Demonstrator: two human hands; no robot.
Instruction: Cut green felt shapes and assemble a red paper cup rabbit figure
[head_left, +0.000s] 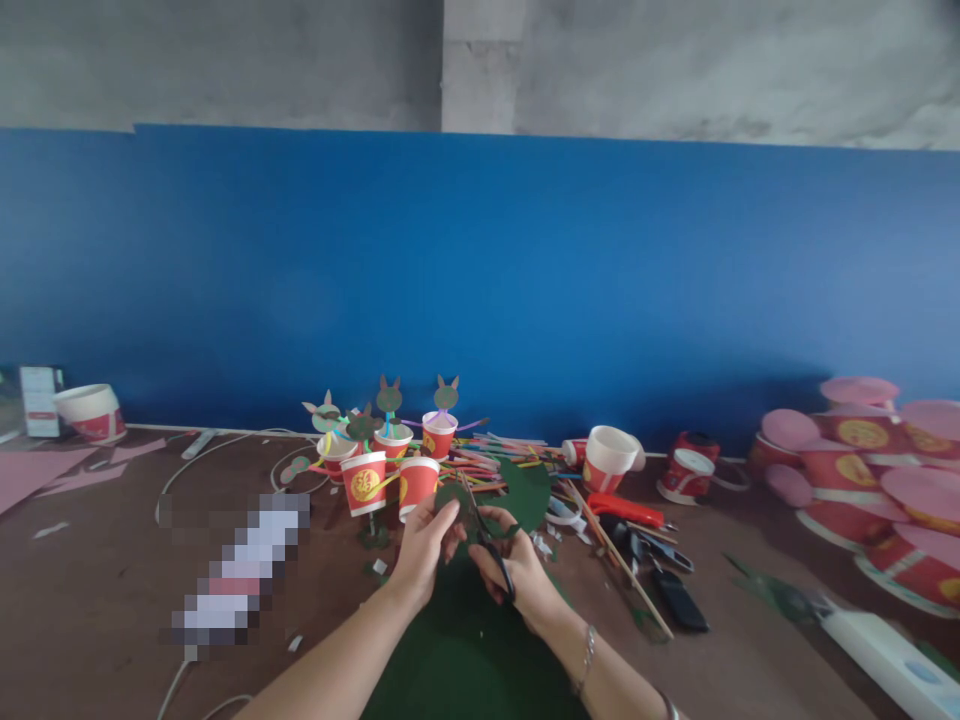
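Blue panel behind, brown tabletop below: my left fingers pinch a green paper piece, right fingers grip scissors close beside it. If the paper twists or my left thumb strays bladeward, I could spoil the edge or nick skin. Beyond, animal heads on coloured stems rise from red cups; can't see inside the white-rimmed cup on the right.

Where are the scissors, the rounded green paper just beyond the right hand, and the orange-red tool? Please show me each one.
Scissors (505, 574): head view, on the black handle.
Rounded green paper (529, 490): head view, on its flat middle.
Orange-red tool (625, 510): head view, on its body.
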